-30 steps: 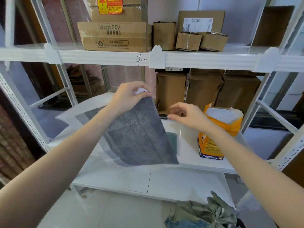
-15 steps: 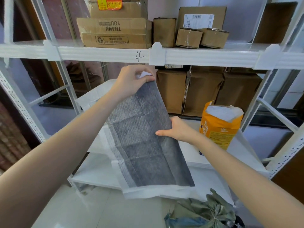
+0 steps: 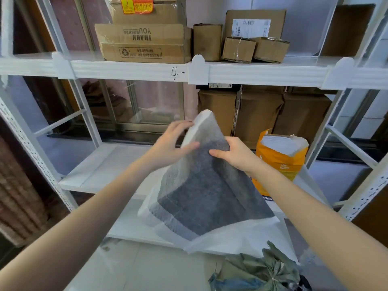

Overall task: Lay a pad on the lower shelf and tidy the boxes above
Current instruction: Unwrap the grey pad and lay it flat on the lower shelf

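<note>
A grey pad with white borders (image 3: 201, 196) hangs partly folded in front of the lower white shelf (image 3: 94, 171). My left hand (image 3: 174, 143) grips its upper left edge near the white top corner. At the pad's upper right edge, my right hand (image 3: 233, 154) pinches it. The pad's lower part drapes over the shelf's front edge. On the upper shelf (image 3: 130, 70) stand several cardboard boxes: a wide "THANK YOU" box (image 3: 142, 44), a narrow upright box (image 3: 206, 42), two small taped boxes (image 3: 239, 49) and a labelled box (image 3: 255, 23) behind them.
An open orange pack of pads (image 3: 281, 158) stands on the lower shelf to the right. Large brown boxes (image 3: 260, 114) fill the back of that shelf. White perforated uprights (image 3: 31, 148) frame both sides. A green tied bag (image 3: 260, 269) lies on the floor below.
My left hand has come down from near the upper shelf. My right hand has moved up to the pad's top, close to the left hand. The pad now hangs bunched and folded over.
</note>
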Action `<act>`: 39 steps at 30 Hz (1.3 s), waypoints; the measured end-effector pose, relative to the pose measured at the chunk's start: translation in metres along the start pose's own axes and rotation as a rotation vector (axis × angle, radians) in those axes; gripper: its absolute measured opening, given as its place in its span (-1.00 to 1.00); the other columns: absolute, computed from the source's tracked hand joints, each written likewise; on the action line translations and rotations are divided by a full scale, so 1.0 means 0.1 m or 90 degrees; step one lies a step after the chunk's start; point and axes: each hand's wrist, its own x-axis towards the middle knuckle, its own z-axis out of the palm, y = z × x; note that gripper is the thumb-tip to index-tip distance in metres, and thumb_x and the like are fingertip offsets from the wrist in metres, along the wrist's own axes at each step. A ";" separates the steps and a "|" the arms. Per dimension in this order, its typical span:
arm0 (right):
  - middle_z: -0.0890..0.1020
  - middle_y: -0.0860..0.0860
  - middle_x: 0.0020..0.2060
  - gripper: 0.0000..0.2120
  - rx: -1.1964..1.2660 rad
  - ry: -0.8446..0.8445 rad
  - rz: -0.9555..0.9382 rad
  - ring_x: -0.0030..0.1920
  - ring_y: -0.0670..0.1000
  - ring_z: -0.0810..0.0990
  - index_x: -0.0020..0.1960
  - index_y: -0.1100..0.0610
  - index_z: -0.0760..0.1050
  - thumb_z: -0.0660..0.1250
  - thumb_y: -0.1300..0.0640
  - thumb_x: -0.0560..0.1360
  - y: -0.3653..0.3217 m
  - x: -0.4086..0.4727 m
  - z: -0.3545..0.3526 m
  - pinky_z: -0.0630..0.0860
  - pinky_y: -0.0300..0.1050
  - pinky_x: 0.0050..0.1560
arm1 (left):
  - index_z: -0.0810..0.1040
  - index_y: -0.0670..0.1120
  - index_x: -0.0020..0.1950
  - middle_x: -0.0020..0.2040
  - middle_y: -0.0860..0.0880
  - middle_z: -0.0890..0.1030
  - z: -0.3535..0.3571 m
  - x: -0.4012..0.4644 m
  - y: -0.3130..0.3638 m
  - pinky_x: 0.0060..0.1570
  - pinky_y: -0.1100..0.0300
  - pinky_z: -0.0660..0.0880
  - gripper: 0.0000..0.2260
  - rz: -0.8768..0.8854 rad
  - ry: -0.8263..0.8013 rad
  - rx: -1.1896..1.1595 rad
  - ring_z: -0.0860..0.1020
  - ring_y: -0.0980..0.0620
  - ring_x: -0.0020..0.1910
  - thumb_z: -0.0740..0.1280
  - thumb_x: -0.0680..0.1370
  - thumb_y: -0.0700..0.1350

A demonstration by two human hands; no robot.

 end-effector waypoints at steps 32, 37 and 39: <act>0.41 0.01 0.02 -0.46 -0.396 -0.015 -0.107 0.05 0.00 0.39 0.27 0.00 0.35 0.46 -0.03 0.36 -0.24 0.10 -0.40 0.38 -0.16 0.06 | 0.63 -0.08 -0.04 -0.12 0.03 0.67 0.06 -0.03 0.30 -0.08 0.18 0.59 -0.89 -0.182 -0.004 -0.352 0.64 0.12 -0.14 0.37 0.51 -0.07; 0.55 -0.01 -0.06 -0.71 -0.386 -0.115 -0.044 -0.02 0.00 0.50 0.05 0.03 0.52 0.43 -0.06 0.39 -0.12 0.04 -0.48 0.41 -0.20 -0.11 | 0.61 -0.02 -0.03 -0.09 0.08 0.67 -0.04 -0.04 0.26 -0.10 0.27 0.57 -0.91 -0.191 -0.007 -0.370 0.64 0.17 -0.13 0.35 0.52 -0.06; 0.60 0.04 -0.24 -0.78 -0.377 -0.094 -0.054 -0.21 0.02 0.53 -0.10 0.12 0.56 0.42 -0.02 0.41 -0.11 0.02 -0.49 0.38 -0.18 -0.24 | 0.61 0.00 -0.05 -0.10 0.10 0.66 -0.06 -0.04 0.25 -0.15 0.32 0.56 -0.93 -0.189 -0.005 -0.373 0.64 0.20 -0.15 0.35 0.52 -0.07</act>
